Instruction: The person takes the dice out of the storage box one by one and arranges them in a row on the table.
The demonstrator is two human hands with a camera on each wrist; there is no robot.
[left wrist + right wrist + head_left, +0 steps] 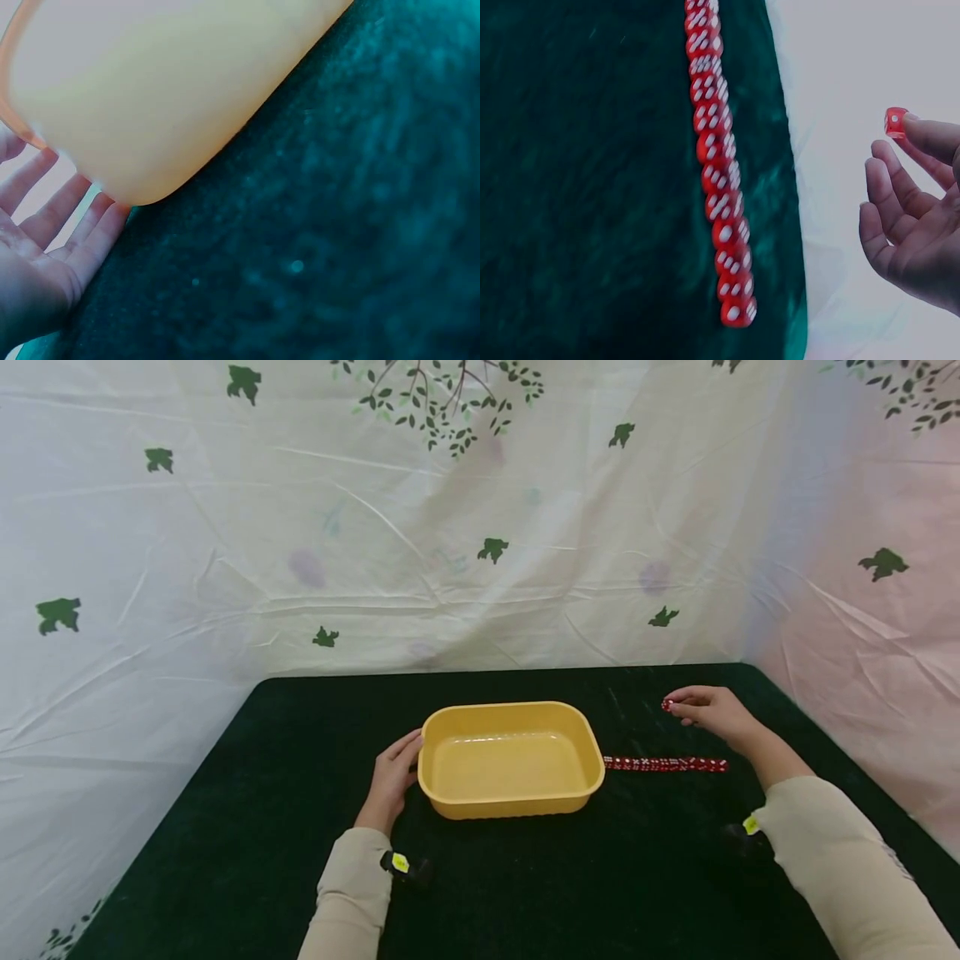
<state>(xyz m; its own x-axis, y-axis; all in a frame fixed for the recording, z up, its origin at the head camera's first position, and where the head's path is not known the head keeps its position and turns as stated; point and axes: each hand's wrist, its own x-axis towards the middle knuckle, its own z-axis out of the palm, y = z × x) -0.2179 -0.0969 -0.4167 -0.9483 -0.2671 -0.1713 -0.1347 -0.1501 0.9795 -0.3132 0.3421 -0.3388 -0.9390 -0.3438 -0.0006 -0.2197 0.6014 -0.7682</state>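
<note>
A yellow rectangular tub (pixel 510 802) stands on the dark green cloth, its inside bare. At its left end, my left hand (pixel 392 777) touches the wall with fairly straight fingers, their tips against the side in the left wrist view. Between thumb and index finger, my right hand (pixel 712 710) pinches a red die (pixel 895 121) with white dots, held up above the cloth. The other fingers of that hand are loosely bent. Below it, a straight row of red dice (pixel 667 764) runs rightward from the tub's right end; the right wrist view shows them set side by side.
Dark green cloth (pixel 247 827) covers the table. A pale curtain (pixel 420 527) printed with green leaves hangs behind the table's far edge and along its sides. Both wrists carry a dark camera with a yellow label.
</note>
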